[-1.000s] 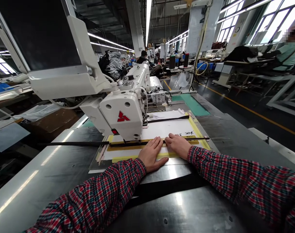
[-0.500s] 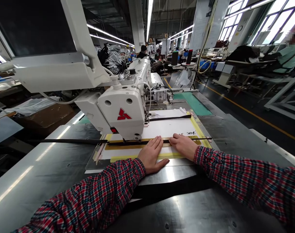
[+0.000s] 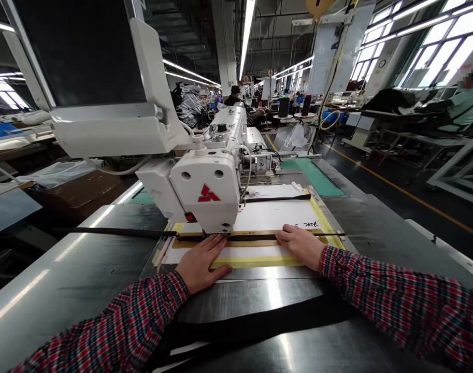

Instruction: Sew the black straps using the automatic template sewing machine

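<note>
A narrow black fabric strip (image 3: 255, 238) lies along a tan slotted bar on a white template sheet (image 3: 275, 215) edged with yellow tape. My left hand (image 3: 201, 263) lies flat, fingertips pressing the strip just under the sewing machine head (image 3: 207, 194), thumb held apart. Farther right, my right hand (image 3: 301, 244) has its fingers curled down on the same strip, closed around it; the fingertips are partly hidden. The strip's left end runs out over the metal table, and a thin right end passes beyond my right hand.
A wide black fabric piece (image 3: 267, 318) lies on the metal table (image 3: 228, 305) close to me. A dark display screen (image 3: 81, 52) overhangs at upper left. Thread cones (image 3: 283, 107) stand behind the machine. A person (image 3: 467, 106) sits at the far right.
My left hand has slid left along the strip, from near my right hand to under the machine head. My right hand stays at about the same spot on the strip. The camera view has shifted slightly.
</note>
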Available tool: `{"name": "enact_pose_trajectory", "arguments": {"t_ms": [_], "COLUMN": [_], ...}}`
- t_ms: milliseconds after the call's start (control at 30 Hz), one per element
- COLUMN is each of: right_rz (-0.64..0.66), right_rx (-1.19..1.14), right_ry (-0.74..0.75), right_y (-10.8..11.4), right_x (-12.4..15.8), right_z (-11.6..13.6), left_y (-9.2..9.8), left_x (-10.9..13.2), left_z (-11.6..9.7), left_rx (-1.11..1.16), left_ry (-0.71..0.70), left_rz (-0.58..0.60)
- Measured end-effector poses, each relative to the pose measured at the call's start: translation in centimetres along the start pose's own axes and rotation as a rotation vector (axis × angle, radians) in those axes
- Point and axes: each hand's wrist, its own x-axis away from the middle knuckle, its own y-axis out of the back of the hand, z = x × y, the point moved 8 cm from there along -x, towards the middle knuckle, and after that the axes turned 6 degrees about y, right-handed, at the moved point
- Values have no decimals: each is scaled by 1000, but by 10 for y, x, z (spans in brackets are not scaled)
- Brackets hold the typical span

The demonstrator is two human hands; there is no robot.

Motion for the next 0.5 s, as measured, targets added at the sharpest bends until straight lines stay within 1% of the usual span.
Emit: {"name": "enact_pose_trajectory", "arguments": {"t_ms": [100,233,367,500], "right_rz": [-3,3,2,-1], "right_rx": [-27,-20,10,22], "right_ry": [2,6,21,39], "right_y": [2,3,4,9], "right_x": [0,0,-5,-14], "right_z": [0,1,5,11], "left_y": [-2,-2,-2,-2], "left_x": [-4,-3,2,8], "left_z": [-1,0,7,18], "left_rx": [9,12,19,8], "left_ry": [-7,-21,-32,-27], "left_rz": [-42,-60,-74,-41]}}
